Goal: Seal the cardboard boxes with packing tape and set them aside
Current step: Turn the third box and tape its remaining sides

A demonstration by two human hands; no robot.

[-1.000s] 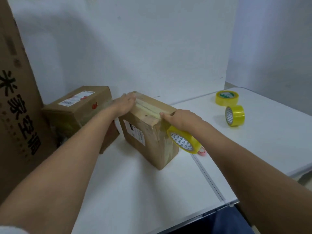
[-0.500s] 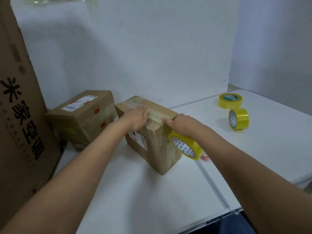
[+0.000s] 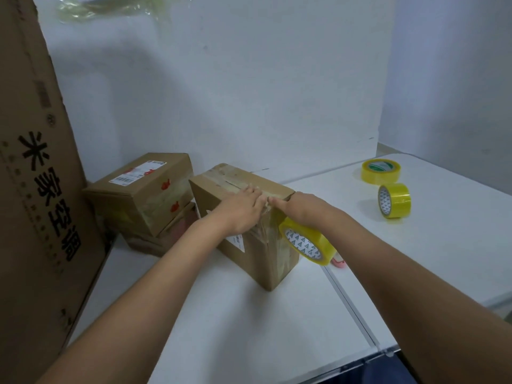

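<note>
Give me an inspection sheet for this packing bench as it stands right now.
Surface: white table, with a seam running toward the near edge on the right.
Job's things: cardboard box at centre, tape along its top seam; tape roll at its near right corner.
Clutter: two spare tape rolls, one lying flat, one on edge; labelled box stacked on another at left; small pink item, unclear.
Hands: left hand flat on the box's top edge; right hand beside it, roll on its wrist side.
Cables: nothing seen.
Surroundings: large printed carton at left; white walls.
</note>
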